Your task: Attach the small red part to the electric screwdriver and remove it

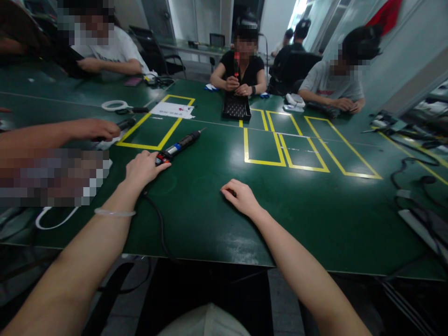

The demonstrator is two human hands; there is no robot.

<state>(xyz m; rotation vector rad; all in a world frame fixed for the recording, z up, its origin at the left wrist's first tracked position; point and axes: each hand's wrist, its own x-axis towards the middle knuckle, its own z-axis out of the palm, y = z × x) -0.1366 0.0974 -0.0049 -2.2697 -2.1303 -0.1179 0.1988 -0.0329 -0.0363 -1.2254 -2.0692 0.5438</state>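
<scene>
My left hand is wrapped round the rear end of a corded electric screwdriver. The tool lies low over the green table, its thin bit pointing away and to the right. A dark cord runs from near my left wrist down over the front edge. My right hand rests on the bare tabletop to the right, its fingers curled in and the thumb against them, with nothing visible in it.
Yellow tape frames mark the green table. A co-worker's hand holds a dark tool at left. White paper and a black tray lie farther back, before other seated people. Cables clutter the right side.
</scene>
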